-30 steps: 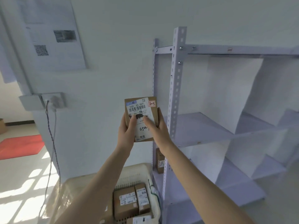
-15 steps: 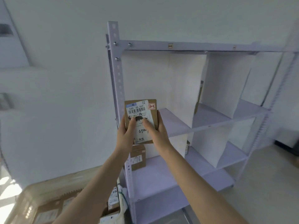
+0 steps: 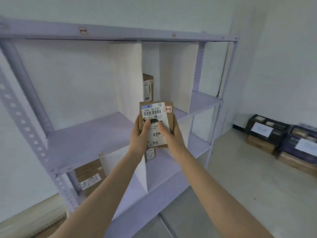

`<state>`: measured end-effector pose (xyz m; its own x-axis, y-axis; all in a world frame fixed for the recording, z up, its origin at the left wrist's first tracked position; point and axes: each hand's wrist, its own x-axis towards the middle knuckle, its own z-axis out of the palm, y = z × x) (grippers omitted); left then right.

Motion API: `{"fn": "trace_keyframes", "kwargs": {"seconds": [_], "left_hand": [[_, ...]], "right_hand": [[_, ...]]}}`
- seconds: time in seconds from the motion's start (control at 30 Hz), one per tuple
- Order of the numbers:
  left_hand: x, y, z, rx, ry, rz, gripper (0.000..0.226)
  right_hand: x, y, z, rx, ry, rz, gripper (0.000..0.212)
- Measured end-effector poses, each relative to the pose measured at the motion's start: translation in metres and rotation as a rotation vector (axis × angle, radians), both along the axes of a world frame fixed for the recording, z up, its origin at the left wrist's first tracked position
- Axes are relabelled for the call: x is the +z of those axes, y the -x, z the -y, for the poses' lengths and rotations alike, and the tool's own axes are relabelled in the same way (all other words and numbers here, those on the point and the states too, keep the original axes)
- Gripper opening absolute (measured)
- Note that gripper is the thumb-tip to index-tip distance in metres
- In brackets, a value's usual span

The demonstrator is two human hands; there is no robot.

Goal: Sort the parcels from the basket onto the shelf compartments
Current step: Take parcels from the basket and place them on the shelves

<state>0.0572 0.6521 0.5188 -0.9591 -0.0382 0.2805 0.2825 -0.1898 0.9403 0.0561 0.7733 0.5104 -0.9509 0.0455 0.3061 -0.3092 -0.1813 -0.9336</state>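
- The parcel (image 3: 157, 114) is up in front of the shelf (image 3: 82, 140), label facing me, probably so I can read the red 2-3 tag (image 3: 167, 109).
- The left hand (image 3: 139, 140) and right hand (image 3: 173, 136) each have a grip clamped on one side, thumbs on the label.
- No compartment picked yet, I'd say.

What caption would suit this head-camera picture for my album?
A labelled parcel, held by left hand and right hand, before the purple shelf with other boxes inside.

On front parcel (image 3: 155, 111), white label (image 3: 154, 115): "530- D5 069" over barcode, handwritten "csu" lower, "淘宝" at btm. Red-framed sticker (image 3: 168, 109), top-right corner: "2-3". On back parcel (image 3: 147, 88): handwritten "1786". The low-left parcel (image 3: 89, 176) has a label w/ writing, too blurred to read.
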Motion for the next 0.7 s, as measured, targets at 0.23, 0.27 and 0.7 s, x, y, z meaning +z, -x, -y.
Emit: {"fn": "trace_keyframes", "kwargs": {"seconds": [0.23,0.27,0.7], "left_hand": [[-0.009,0.095,-0.090,-0.179,-0.027,-0.026,0.025],[-0.010,0.109,-0.101,-0.198,-0.041,-0.023,0.028],[-0.032,0.225,-0.233,-0.310,-0.045,0.037,0.031]], "right_hand": [[-0.002,0.070,-0.089,-0.183,-0.059,0.004,0.043],[-0.001,0.083,-0.101,-0.199,-0.082,0.016,0.040],[-0.021,0.186,-0.227,-0.306,-0.067,0.120,0.044]]}}
